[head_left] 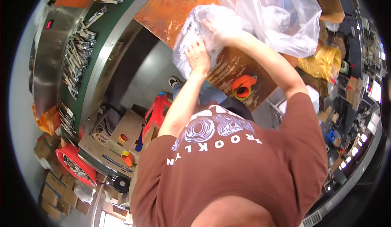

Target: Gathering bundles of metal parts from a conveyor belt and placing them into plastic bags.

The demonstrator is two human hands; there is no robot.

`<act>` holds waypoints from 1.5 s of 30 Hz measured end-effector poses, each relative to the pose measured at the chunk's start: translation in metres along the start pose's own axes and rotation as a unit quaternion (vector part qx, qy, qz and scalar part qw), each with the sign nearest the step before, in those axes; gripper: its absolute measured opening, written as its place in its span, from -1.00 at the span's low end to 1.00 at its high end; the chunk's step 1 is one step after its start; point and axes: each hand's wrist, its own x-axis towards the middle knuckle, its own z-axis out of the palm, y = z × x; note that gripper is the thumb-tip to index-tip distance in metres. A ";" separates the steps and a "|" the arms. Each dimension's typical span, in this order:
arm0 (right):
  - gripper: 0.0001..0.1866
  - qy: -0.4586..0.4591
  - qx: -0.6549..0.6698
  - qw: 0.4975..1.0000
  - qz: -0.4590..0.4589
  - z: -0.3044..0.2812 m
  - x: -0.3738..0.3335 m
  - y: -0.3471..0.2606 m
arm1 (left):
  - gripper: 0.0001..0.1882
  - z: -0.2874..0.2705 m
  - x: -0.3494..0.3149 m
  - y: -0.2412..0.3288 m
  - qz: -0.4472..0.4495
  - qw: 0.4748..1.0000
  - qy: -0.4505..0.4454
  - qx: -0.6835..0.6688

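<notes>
A clear plastic bag point(188, 35) with pale packets inside is held up over a worn brown wooden table point(175, 7). My left hand point(198, 56) grips its lower side, fingers pressed into the film. My right hand point(220, 30) holds the bag's upper part and is partly veiled by the plastic. A larger, mostly slack clear bag point(281, 19) billows just behind and to the right of it. Below my hands, an orange tape dispenser point(243, 87) lies on the table.
A green conveyor belt point(102, 43) carrying several silver packets curves along the left, beside a steel machine point(51, 60). A red stool point(157, 111), cardboard boxes point(53, 186) and a red basket point(69, 161) stand below it. A yellow bag point(324, 62) lies at the right.
</notes>
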 end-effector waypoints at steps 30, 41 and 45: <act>-0.52 -0.173 0.468 0.786 0.365 -0.029 0.133 -0.084 | -0.62 -0.004 -0.033 -0.029 0.219 0.972 0.074 0.029; -0.59 -0.214 0.466 0.743 0.430 -0.097 0.012 -0.077 | -0.71 -0.004 -0.018 -0.040 0.206 0.978 0.022 0.019; -0.65 -0.155 0.475 0.743 0.445 -0.195 -0.103 -0.106 | -0.71 0.009 -0.010 -0.066 0.172 0.982 -0.002 -0.085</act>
